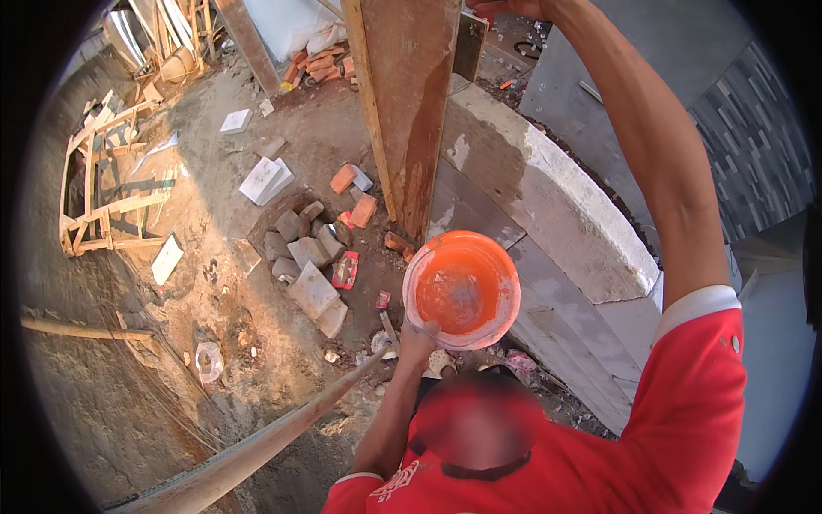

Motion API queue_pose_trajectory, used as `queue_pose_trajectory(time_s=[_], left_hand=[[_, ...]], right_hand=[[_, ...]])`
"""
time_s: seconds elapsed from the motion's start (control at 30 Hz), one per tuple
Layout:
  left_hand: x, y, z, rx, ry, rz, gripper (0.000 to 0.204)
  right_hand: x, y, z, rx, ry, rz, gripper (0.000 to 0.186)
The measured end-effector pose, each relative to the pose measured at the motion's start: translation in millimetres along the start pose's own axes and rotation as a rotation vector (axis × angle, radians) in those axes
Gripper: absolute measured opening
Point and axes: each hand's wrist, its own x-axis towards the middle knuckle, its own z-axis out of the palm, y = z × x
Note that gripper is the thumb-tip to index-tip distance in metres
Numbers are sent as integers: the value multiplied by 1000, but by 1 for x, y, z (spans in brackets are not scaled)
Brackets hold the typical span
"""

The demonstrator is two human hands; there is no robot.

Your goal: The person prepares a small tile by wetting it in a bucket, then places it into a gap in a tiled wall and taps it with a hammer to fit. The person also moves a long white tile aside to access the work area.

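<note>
An orange plastic bucket (501, 287) with greyish residue on its inside is in front of my body, its mouth facing up. At its near left rim, my left hand (419, 341) is closed on the edge. My right arm reaches far up and forward. My right hand (516, 7) is cut off by the top of the picture, so what its fingers do cannot be made out. Close to it is the upper part of a tall brown board (411, 94) that stands upright beyond the bucket. A long wooden pole (282, 424) runs from the lower left up to beside my left wrist.
A low wall of pale blocks (574, 231) curves along the right. Left of the bucket lie grey broken blocks (312, 248), loose bricks (363, 210) and white slabs (265, 180) on the dirt. A wooden frame (94, 193) is at far left; red bricks (324, 64) are piled behind.
</note>
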Motion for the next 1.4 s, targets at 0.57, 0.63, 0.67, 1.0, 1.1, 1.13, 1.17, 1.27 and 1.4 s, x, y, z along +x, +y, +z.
queue_pose_trajectory(time_s=[0.57, 0.63, 0.67, 1.0, 1.1, 1.13, 1.17, 1.27, 1.4], left_hand=[[7, 10, -72, -264, 471, -46, 34], [11, 14, -89, -244, 472, -39, 40], [14, 16, -95, -289, 521, -20, 44], [52, 60, -125, -536, 804, 56, 52], [80, 62, -142, -468, 882, 99, 61], [96, 64, -149, -481, 902, 92, 63], [114, 69, -156, -486, 910, 128, 66], [178, 100, -181, -468, 915, 214, 71], [252, 167, -205, -470, 892, 94, 73]], right_hand=[[-261, 300, 190, -320, 215, -459, 28], [-269, 328, 210, -387, 135, -443, 27], [-269, 339, 221, -413, 84, -346, 27], [-183, 376, 444, -182, -361, -45, 32], [-128, 380, 505, -167, -532, 73, 33], [-105, 383, 523, -164, -571, 114, 33], [-80, 385, 541, -232, -552, 93, 33], [9, 394, 582, -374, -587, 148, 30], [132, 394, 623, -364, -432, 316, 32]])
